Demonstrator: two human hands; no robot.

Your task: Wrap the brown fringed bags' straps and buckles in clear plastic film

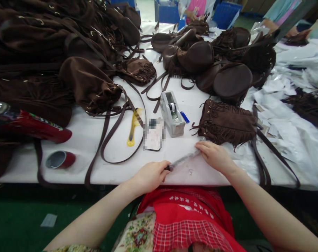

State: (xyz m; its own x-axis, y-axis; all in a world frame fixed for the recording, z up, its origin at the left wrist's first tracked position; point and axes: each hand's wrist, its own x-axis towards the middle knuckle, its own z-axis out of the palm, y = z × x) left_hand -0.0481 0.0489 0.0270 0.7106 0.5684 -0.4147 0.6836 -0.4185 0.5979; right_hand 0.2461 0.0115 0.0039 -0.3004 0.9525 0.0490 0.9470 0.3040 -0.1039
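Observation:
My left hand (pixel 152 175) is closed, pinching the dark end of a narrow strip wrapped in clear plastic (pixel 185 159). The strip slants up across the white table to my right hand (pixel 214 155), whose fingers close on its far end. What lies inside the plastic is hard to make out. Just beyond my right hand, a dark brown fringed bag (pixel 227 122) lies on its side, its straps trailing to the right. A grey tape dispenser (pixel 172 115) stands ahead of my hands, beside a phone (pixel 154 134) and a yellow comb (pixel 134 129).
Brown bags (pixel 88 82) are heaped at the left, and more bags (pixel 232 82) lie at the back. White plastic sheets (pixel 298 140) cover the right side. A red cup (pixel 67 160) lies tipped near the front edge, below a red flask (pixel 40 126). Co-workers' hands (pixel 192 16) show across the table.

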